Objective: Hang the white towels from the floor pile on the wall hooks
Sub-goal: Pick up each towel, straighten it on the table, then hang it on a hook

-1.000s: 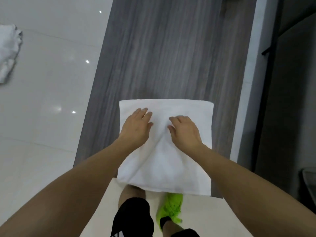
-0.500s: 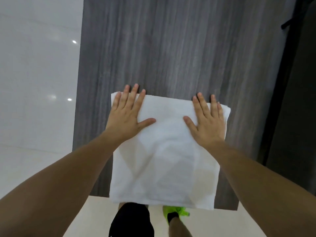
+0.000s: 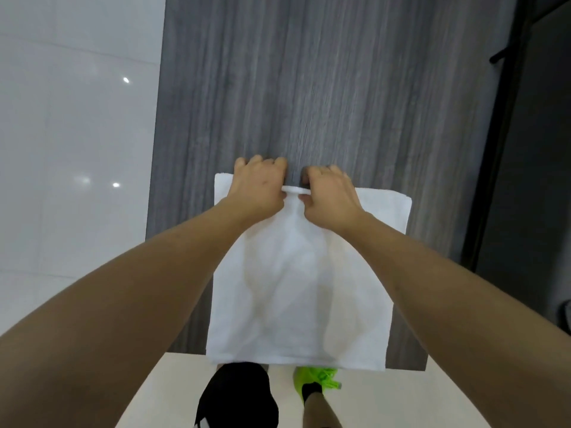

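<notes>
A white towel point(image 3: 296, 291) hangs flat against the grey wood-grain wall panel point(image 3: 309, 88). My left hand point(image 3: 258, 186) and my right hand point(image 3: 329, 196) sit close together at the middle of its top edge. Both have curled fingers and pinch a small bunched fold of the towel's upper hem between them. A dark spot on the panel shows between the two hands, just above the fold; I cannot tell if it is a hook. The towel's lower edge reaches the panel's bottom, above my feet.
White glossy tiles point(image 3: 71, 149) cover the wall left of the panel. A dark frame and doorway point(image 3: 531, 180) stand to the right. Below are a pale floor, my black shorts point(image 3: 238, 396) and a neon green shoe point(image 3: 315, 379).
My hands lay flat and spread apart on the towel's upper corners; they have come together at the centre of the top edge and curled round a fold of it.
</notes>
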